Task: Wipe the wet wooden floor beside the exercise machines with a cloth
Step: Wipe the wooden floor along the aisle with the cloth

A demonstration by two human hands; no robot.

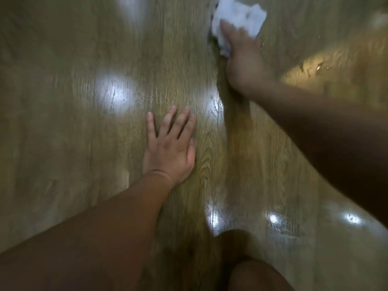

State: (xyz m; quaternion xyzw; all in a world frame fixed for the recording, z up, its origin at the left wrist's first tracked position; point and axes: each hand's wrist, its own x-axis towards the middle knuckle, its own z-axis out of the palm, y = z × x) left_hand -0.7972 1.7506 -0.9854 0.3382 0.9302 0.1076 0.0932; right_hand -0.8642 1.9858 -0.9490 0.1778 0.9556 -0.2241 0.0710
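Hands: left hand (170, 150) flat on floor (63, 114), right hand (245, 59) outstretched around cloth (241, 15).

Crumpled white cloth (237, 17) — on glossy wooden floor (63, 127).

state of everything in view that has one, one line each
floor: glossy, with water drops near the right edge
left hand: flat on the floor, fingers straight, holds nothing
cloth: white, crumpled, lying on the floor
right hand: presses on the cloth, grip too blurred to tell
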